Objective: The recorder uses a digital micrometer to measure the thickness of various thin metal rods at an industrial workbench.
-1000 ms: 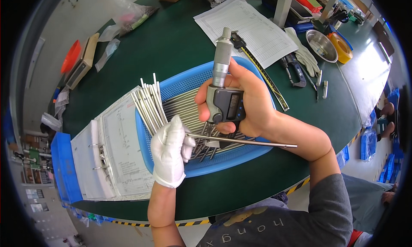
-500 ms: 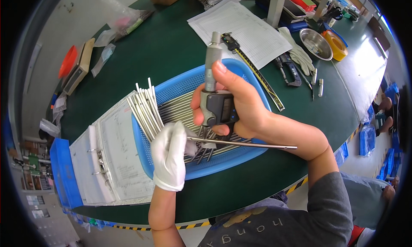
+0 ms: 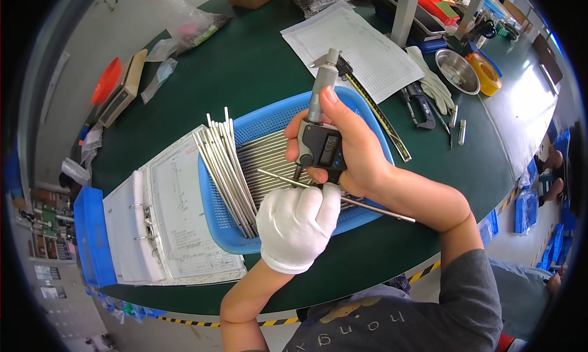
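Green bench point(image 3: 257, 64) carries everything here, with an open binder point(image 3: 153, 229) at the left and a printed sheet point(image 3: 361, 43) at the far side. Across the middle sits a blue tray point(image 3: 269, 122) of thin metal rods point(image 3: 226, 168), some fanned over its left rim. Right hand point(image 3: 349, 150) grips a digital micrometer point(image 3: 321, 141), fingers wrapped round the body and the thumb lying up along the barrel. Left hand point(image 3: 297, 226), in a white glove, is closed on a single rod point(image 3: 373, 208) that runs across the tray and sticks out to the right. Against the frame a second ago, the micrometer has come lower and nearer the gloved hand, and the rod now lies right by the frame of the gauge, so a reading looks to be in hand; whether the rod already sits between the measuring faces cannot be told.
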`<action>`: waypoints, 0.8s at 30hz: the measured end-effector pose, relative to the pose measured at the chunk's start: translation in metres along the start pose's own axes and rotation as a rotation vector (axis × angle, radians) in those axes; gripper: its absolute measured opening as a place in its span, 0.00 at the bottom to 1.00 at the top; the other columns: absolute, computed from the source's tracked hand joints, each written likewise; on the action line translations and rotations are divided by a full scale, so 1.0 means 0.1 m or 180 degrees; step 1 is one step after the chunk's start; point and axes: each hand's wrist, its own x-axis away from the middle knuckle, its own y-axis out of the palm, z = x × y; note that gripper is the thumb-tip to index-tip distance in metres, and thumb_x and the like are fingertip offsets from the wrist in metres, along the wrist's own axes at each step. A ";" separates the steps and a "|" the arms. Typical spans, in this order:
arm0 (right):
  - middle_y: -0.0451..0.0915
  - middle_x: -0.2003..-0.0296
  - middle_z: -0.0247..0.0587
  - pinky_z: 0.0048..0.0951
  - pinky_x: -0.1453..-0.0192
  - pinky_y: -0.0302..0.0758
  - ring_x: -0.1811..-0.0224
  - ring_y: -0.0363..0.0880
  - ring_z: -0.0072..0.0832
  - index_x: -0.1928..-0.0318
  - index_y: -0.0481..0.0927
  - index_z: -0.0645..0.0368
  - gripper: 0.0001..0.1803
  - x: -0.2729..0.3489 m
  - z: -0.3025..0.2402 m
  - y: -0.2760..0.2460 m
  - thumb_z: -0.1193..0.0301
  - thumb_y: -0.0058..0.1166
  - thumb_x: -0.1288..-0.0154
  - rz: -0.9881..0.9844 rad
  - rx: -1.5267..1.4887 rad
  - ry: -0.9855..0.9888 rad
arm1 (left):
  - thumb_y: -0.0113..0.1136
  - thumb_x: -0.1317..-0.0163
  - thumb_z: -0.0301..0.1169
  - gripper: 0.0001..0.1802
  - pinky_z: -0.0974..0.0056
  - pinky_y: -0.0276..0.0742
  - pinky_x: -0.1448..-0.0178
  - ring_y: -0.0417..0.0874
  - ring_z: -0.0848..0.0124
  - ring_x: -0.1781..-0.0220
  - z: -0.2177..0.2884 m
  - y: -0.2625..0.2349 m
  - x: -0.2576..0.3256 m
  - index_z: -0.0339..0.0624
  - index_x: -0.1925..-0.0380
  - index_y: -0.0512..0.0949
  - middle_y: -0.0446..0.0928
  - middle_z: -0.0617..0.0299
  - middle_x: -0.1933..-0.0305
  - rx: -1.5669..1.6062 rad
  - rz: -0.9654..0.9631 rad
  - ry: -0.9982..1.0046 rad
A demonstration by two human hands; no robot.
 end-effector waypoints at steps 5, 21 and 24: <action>0.74 0.77 0.43 0.18 0.84 0.63 0.89 0.64 0.22 0.67 0.71 0.64 0.35 -0.04 0.00 -0.02 0.44 0.20 0.38 0.0120 -0.0139 0.0092 | 0.59 0.63 0.26 0.10 0.67 0.59 0.81 0.65 0.74 0.85 0.00 -0.04 0.00 0.45 0.76 0.74 0.61 0.67 0.84 0.0162 0.0154 -0.0062; 0.74 0.77 0.46 0.22 0.82 0.63 0.90 0.63 0.25 0.66 0.71 0.66 0.33 -0.03 -0.04 -0.06 0.48 0.21 0.38 -0.0068 -0.0720 0.0349 | 0.50 0.42 0.28 0.07 0.75 0.69 0.75 0.71 0.79 0.79 -0.40 -0.20 0.09 0.34 0.69 0.72 0.73 0.60 0.73 0.4181 0.1386 -0.3658; 0.73 0.77 0.47 0.20 0.84 0.63 0.87 0.63 0.24 0.66 0.70 0.66 0.33 -0.03 -0.03 -0.07 0.47 0.23 0.39 0.0005 -0.0569 0.0270 | 0.48 0.41 0.29 0.07 0.76 0.68 0.76 0.69 0.80 0.81 -0.44 -0.22 0.07 0.34 0.70 0.71 0.72 0.62 0.77 0.3954 0.1601 -0.3639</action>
